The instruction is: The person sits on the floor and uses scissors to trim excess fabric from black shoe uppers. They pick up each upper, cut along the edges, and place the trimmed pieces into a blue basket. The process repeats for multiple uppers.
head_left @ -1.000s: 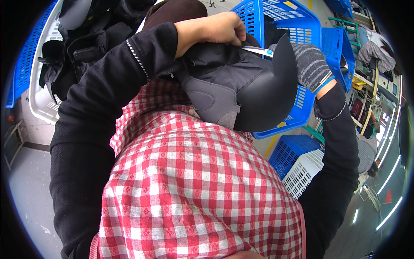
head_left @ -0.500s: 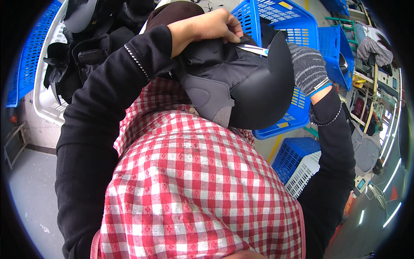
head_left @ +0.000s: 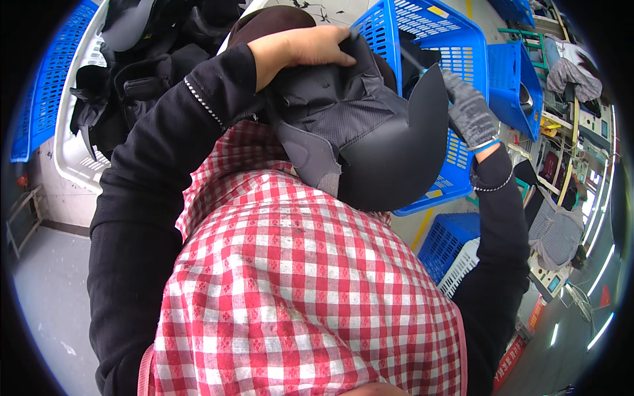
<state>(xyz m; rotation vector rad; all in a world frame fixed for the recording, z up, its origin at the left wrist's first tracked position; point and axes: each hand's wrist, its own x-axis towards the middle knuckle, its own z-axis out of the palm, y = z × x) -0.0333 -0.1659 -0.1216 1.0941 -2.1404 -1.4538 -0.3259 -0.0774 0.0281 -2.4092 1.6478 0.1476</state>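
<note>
Black fabric cap point(head_left: 360, 122) near ctr, ahead of apron point(head_left: 297, 264). L hand point(head_left: 314, 47) fingers clamped on its far edge; R hand point(head_left: 470, 109) by blurred tool point(head_left: 414, 62), fingers' grip can't tell. Brim point(head_left: 399, 158) looks attached; rest unclear, cap not yet released.

Black brim point(head_left: 417, 148), obstacle beside right hand point(head_left: 470, 111)

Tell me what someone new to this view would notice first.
The red-and-white checked apron, lower middle, grabs the eye first. Above it, the bare left hand holds a black cap with a stiff brim; the gray-gloved right hand is beside that brim. A blue basket stands beyond, upper right.
</note>
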